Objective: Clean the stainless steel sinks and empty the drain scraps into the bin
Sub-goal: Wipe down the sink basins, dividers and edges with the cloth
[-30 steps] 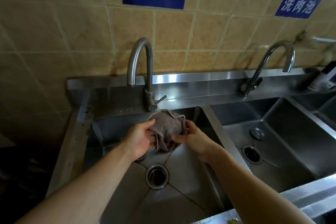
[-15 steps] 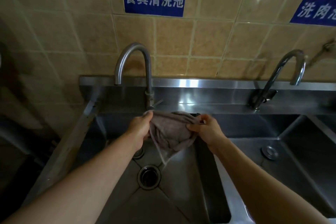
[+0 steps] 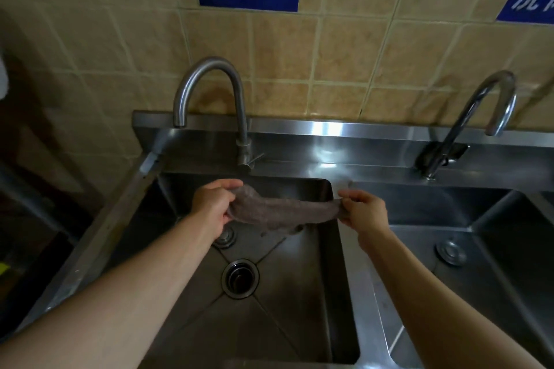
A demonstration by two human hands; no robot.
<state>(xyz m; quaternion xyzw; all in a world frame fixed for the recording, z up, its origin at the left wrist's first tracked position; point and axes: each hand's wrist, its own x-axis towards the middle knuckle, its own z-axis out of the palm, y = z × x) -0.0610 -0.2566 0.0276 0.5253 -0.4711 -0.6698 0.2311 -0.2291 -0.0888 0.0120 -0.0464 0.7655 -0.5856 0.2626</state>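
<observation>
Stretched wider than half a second ago, cloth (image 3: 281, 211) is gripped at its ends by left hand (image 3: 213, 204) and right hand (image 3: 362, 209), above sink (image 3: 299, 302), below tap (image 3: 209, 93).

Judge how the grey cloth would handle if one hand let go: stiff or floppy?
Probably floppy: the cloth sags between the left hand and right hand. Its bunched, hanging folds suggest it would drop limp into the sink. Wetness cannot be told.
</observation>
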